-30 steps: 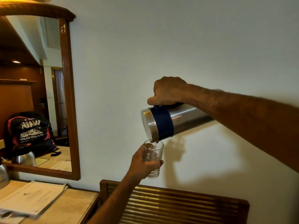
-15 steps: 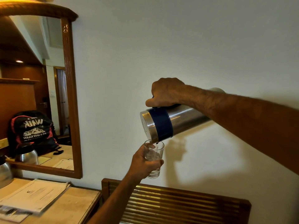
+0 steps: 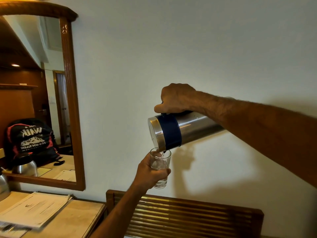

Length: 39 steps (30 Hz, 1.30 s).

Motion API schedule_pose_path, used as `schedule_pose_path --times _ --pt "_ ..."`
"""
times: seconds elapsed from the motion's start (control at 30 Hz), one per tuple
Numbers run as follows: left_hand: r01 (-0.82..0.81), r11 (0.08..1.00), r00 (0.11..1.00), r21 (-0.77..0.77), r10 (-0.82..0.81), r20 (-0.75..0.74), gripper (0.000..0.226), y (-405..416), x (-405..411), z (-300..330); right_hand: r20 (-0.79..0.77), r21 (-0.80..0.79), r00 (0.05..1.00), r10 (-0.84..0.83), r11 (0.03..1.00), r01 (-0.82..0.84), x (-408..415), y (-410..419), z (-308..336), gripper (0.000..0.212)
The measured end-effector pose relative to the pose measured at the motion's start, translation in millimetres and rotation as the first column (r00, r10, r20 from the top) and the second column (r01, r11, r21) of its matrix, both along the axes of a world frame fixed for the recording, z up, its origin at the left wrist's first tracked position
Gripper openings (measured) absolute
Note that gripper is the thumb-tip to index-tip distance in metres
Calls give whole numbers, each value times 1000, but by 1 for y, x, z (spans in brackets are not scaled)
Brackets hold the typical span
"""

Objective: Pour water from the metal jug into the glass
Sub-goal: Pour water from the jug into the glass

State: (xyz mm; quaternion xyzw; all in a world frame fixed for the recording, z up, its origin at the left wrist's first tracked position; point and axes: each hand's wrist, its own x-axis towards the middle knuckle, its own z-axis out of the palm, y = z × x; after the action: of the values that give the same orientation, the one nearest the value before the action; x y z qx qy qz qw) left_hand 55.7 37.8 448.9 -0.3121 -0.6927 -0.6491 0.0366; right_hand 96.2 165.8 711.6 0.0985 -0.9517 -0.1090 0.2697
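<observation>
Pour step in progress: cylindrical stainless-steel jug with dark blue band near its lid [image 3: 173, 131] is tipped almost horizontal, spout edge just above the rim of the clear straight-sided drinking glass [image 3: 160, 167]. Thin stream visible entering the glass; water level looks low, maybe a third, hard to read through the fingers. Right hand [image 3: 175, 99] is clenched around the jug's dark handle on top, knuckles up. Left hand [image 3: 150, 174] is wrapped round the lower half of the glass, thumb in front, holding it in mid-air, roughly upright, in front of the pale wall [image 3: 188, 48]. Both held above the slatted wooden rack [image 3: 188, 215]; wooden-framed mirror [image 3: 68, 100] and beige desk with papers [image 3: 77, 215] off to the left. Next, as I judge it: hold the tilt steady until the level nears the rim, then roll the jug back upright. Risk is dribble down the lid edge when righting it.
</observation>
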Motion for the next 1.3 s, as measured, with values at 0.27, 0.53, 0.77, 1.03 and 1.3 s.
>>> schedule_pose_path --times 0.27,0.53,0.77,1.03,1.3 --pt "-5 1000 1000 -1 6 15 50 4 -2 -2 -20 -9 1000 -10 1000 9 2 7 3 42" --pt "4 1000 1000 8 -4 25 55 4 -2 0 -22 13 1000 -16 1000 17 1 6 2 40" --pt "-8 1000 1000 8 8 28 57 2 -3 -1 -12 8 1000 -10 1000 10 0 2 3 41" --pt "-17 1000 999 5 17 30 60 1 -3 1 -22 3 1000 2 1000 -2 -5 1 0 40" --pt "-20 1000 999 -8 21 28 59 2 -5 0 -32 6 999 4 1000 -4 -5 3 1 41"
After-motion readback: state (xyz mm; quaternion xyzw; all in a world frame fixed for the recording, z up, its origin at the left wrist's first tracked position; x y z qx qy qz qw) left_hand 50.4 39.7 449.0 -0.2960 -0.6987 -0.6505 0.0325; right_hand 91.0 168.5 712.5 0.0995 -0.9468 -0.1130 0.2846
